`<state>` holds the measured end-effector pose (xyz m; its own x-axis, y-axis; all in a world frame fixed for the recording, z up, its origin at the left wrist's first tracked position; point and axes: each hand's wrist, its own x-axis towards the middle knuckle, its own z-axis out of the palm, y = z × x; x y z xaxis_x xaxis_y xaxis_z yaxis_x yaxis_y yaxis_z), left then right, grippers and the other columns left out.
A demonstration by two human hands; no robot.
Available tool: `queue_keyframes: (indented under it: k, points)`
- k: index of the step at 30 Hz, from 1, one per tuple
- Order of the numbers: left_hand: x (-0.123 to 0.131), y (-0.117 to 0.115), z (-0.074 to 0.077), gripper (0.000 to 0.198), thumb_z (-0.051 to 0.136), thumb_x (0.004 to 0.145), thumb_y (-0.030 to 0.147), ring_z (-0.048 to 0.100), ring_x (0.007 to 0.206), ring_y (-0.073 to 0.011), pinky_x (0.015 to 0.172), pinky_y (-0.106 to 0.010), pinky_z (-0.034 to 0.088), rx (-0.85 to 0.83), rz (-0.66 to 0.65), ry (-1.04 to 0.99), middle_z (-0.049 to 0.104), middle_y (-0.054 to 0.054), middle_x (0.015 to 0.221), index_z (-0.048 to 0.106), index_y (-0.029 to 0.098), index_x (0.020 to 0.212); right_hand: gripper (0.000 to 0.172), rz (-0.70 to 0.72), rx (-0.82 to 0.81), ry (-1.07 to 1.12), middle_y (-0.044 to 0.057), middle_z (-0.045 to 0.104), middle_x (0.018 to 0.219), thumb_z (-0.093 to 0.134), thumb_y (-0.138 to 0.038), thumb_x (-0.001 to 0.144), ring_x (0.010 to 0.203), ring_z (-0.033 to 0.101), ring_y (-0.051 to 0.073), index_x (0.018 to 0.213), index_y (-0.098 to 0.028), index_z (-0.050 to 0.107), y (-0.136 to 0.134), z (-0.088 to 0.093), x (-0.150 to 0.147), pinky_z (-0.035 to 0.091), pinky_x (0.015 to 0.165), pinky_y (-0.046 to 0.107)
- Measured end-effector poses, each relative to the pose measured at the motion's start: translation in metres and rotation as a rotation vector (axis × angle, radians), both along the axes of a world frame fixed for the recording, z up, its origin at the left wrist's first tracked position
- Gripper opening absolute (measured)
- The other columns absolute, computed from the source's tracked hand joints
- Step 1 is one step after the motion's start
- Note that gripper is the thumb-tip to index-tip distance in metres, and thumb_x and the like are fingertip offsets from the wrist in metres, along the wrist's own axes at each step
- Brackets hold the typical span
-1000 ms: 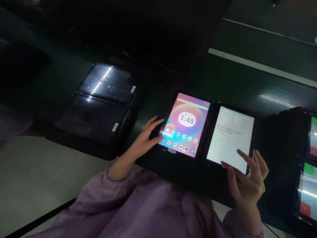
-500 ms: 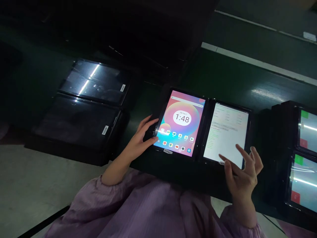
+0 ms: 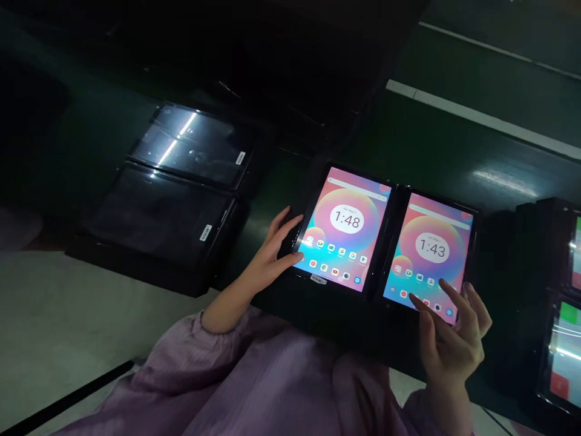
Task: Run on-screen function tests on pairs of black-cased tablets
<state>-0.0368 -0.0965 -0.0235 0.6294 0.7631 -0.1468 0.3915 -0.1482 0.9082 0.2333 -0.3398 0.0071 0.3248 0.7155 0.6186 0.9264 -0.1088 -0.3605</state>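
Observation:
Two lit tablets lie side by side on the dark green table. The left tablet (image 3: 347, 224) shows a colourful home screen reading 1:48, and its left edge is touched by the spread fingers of my left hand (image 3: 267, 260). On the right tablet (image 3: 431, 248) a similar home screen reads 1:43. My right hand (image 3: 458, 330) is over that tablet's lower part, fingers apart, with nothing held. Whether its fingertips touch the glass cannot be told.
Two dark-screened tablets (image 3: 158, 212) with small white labels rest on a black box at the left. At the right edge are more lit tablets (image 3: 567, 345) with green and red patches. A pale strip (image 3: 481, 115) crosses the table (image 3: 454, 151) beyond.
The right tablet's screen has gone from a white page with text to the home screen. The whole view has shifted slightly; both hands keep nearly the same places by the tablets.

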Motion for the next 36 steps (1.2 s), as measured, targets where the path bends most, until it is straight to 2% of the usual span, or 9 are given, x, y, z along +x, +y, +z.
queue_keyframes:
  k: [3,7,11,15,23,27,32,36]
  points:
    - [0.000,0.000,0.004,0.076,0.069,0.096,0.057,0.008,0.168,-0.0386,0.135,-0.059,0.017,-0.040,-0.061,0.000,0.013,-0.005,0.182,0.044,0.034,0.164,0.013,0.057,-0.028,0.003,0.005,0.067,0.141,0.071,-0.013,0.096,0.146,0.052,0.036,0.099,-0.022,0.081,0.005,0.002,-0.003,0.050,0.111,0.055]
    - [0.004,-0.001,0.005,0.081,0.071,0.092,0.060,0.007,0.168,-0.0403,0.134,-0.062,0.016,-0.038,-0.031,0.001,0.011,-0.008,0.181,0.045,0.031,0.163,0.014,0.102,-0.039,-0.010,0.006,0.068,0.139,0.072,-0.012,0.096,0.146,0.052,0.036,0.100,-0.022,0.081,0.012,0.005,-0.006,0.050,0.110,0.053]
    - [0.005,0.000,0.010,0.081,0.071,0.094,0.055,0.006,0.168,-0.0395,0.134,-0.062,0.016,-0.055,-0.071,0.047,0.008,-0.010,0.181,0.042,0.029,0.165,0.014,0.090,-0.035,-0.011,0.006,0.070,0.135,0.072,-0.011,0.095,0.146,0.052,0.035,0.096,-0.022,0.080,0.015,0.005,-0.009,0.050,0.108,0.051]
    - [0.000,0.002,0.012,0.080,0.070,0.096,0.057,0.005,0.168,-0.0409,0.134,-0.062,0.018,-0.048,-0.095,0.028,0.008,-0.007,0.182,0.041,0.032,0.166,0.015,0.071,-0.032,-0.014,0.006,0.069,0.136,0.071,-0.011,0.095,0.146,0.051,0.034,0.097,-0.023,0.080,0.016,0.006,-0.012,0.048,0.109,0.051]
    - [-0.002,0.003,0.004,0.077,0.070,0.097,0.055,0.004,0.169,-0.0394,0.135,-0.062,0.015,-0.050,-0.096,-0.012,0.009,-0.004,0.182,0.041,0.035,0.166,0.012,0.042,-0.054,-0.032,0.008,0.071,0.132,0.075,-0.012,0.093,0.147,0.051,0.037,0.094,-0.022,0.082,0.013,0.005,-0.008,0.050,0.109,0.055]
    - [0.003,0.001,0.004,0.081,0.072,0.092,0.058,0.005,0.168,-0.0422,0.134,-0.064,0.017,-0.061,-0.049,-0.014,0.012,-0.007,0.182,0.045,0.032,0.164,0.014,0.060,-0.012,-0.032,0.008,0.070,0.135,0.072,-0.011,0.094,0.146,0.051,0.038,0.092,-0.021,0.081,0.014,0.005,0.000,0.052,0.108,0.056]
    - [0.004,0.002,0.011,0.082,0.071,0.093,0.053,0.010,0.167,-0.0440,0.131,-0.065,0.023,-0.080,-0.102,0.037,0.011,-0.010,0.181,0.041,0.031,0.166,0.013,0.053,0.005,-0.043,0.007,0.070,0.136,0.072,-0.012,0.096,0.145,0.053,0.035,0.093,-0.021,0.081,0.019,0.005,-0.003,0.051,0.109,0.053]
    - [0.003,0.002,0.006,0.082,0.070,0.092,0.058,0.009,0.167,-0.0444,0.131,-0.066,0.022,-0.041,-0.071,0.005,0.011,-0.010,0.181,0.042,0.031,0.164,0.013,0.040,-0.006,-0.017,0.007,0.071,0.133,0.073,-0.011,0.095,0.144,0.054,0.036,0.091,-0.020,0.080,0.017,0.005,-0.006,0.051,0.110,0.055]
